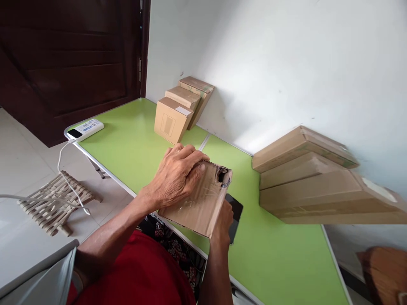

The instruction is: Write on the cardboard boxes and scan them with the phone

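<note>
A worn brown cardboard box (203, 199) is held above the front edge of the table, with a torn, dark hole at its far right corner. My left hand (179, 176) lies over its left side, fingers bent over the far edge and thumb on the upper face. Against the right side of the box is my right hand (224, 220), fingers curled and partly hidden behind it. Just beyond that hand, a flat black device (235, 216) like a phone or tablet lies partly covered.
Three cardboard boxes (173, 120) stand in a row by the wall on the green table (121, 140). Larger boxes (305, 186) are stacked at the right. A white power strip (85, 129) with a cable sits at the left end. A woven stool (59, 203) stands on the floor.
</note>
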Motion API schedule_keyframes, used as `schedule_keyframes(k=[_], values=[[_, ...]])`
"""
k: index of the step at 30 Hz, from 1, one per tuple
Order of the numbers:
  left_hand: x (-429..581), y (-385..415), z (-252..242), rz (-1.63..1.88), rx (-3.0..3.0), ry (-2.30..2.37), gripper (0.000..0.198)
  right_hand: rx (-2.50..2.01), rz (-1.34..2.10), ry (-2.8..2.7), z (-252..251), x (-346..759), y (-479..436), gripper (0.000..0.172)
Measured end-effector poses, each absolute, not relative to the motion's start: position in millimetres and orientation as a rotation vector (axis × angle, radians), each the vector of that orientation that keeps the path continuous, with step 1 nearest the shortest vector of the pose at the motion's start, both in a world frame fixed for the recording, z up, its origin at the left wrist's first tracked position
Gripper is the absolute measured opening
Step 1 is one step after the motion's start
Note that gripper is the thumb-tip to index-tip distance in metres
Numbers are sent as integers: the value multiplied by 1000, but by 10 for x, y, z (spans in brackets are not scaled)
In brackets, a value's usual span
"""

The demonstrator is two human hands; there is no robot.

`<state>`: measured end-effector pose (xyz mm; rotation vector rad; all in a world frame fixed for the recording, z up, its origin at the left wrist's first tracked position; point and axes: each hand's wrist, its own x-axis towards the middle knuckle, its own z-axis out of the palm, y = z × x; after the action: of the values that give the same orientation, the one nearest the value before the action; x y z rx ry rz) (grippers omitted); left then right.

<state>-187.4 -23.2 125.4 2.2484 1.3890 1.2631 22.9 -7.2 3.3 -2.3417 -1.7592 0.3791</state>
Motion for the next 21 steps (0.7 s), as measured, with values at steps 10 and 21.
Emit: schedule_keyframes(k=[10, 21], values=[[-1793, -291, 1228, 1257, 2293, 1394, 32, -2607, 510, -1299, 62, 674, -553, 81], [-1792, -336, 1228, 1240, 2290, 1389, 31, -1901, 1092, -977, -157, 793, -660, 74]])
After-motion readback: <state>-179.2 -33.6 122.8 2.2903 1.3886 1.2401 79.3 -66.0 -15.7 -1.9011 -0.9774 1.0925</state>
